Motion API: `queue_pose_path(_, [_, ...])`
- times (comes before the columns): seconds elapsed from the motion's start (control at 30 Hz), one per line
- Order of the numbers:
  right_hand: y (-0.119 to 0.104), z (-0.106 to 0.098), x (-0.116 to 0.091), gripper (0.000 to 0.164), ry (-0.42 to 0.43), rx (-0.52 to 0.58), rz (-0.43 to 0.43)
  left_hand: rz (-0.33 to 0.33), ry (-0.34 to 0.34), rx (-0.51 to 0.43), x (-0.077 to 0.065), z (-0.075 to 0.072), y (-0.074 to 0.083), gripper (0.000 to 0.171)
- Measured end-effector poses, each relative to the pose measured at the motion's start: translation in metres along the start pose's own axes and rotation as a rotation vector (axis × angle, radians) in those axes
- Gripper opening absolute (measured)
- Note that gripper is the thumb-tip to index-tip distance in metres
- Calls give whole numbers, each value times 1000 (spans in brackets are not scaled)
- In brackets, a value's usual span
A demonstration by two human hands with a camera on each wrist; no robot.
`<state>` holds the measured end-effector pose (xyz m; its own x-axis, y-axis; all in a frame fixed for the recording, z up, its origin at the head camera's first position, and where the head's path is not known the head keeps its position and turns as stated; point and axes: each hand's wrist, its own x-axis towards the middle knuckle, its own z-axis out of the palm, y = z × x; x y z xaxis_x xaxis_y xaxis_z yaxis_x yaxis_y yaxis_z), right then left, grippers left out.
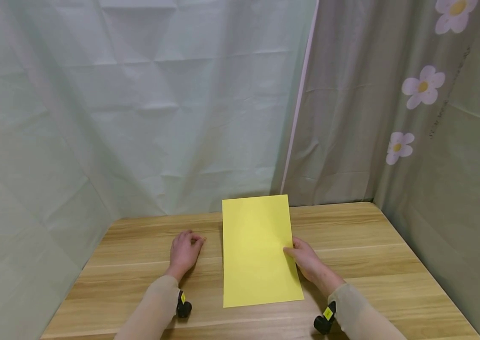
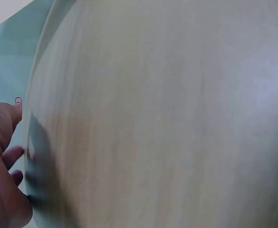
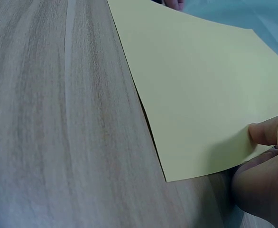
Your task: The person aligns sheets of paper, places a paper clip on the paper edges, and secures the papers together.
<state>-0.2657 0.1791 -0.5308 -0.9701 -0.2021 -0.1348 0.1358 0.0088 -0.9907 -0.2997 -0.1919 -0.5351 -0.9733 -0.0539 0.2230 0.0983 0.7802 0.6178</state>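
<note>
A yellow sheet of paper stands out in the middle of the head view, its long side pointing away from me. My right hand pinches its right edge, the thumb on top of the sheet; the right wrist view shows the same grip on the paper. To the left of the sheet and apart from it, my left hand holds a small reddish paper clip at its fingertips. In the head view the clip is only a tiny orange speck.
A wood-grain table lies under both hands. Pale curtains hang behind and at both sides, some printed with white flowers. A black wrist camera sits on each sleeve.
</note>
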Motion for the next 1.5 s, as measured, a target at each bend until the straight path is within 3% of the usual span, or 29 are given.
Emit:
queue_pose_path(0.1, [1,0,1,43,4,4,-1,10,21,-60,2,-3,0,19])
queue_pose_path(0.47, [-1,0,1,43,4,5,0,-52,10,-244,8,-6,4,18])
queue_pose_path(0.93, [-2,3,2,42,30,5,8,-185,32,-460,7,-14,18,23])
queue_pose_path(1.2, [-2,3,-1,44,42,14,-11,-213,4,-552,5,-18,30,28])
queue_pose_path(1.5, [-1,3,-1,43,76,-5,-28,-207,9,-582,7,-21,36,35])
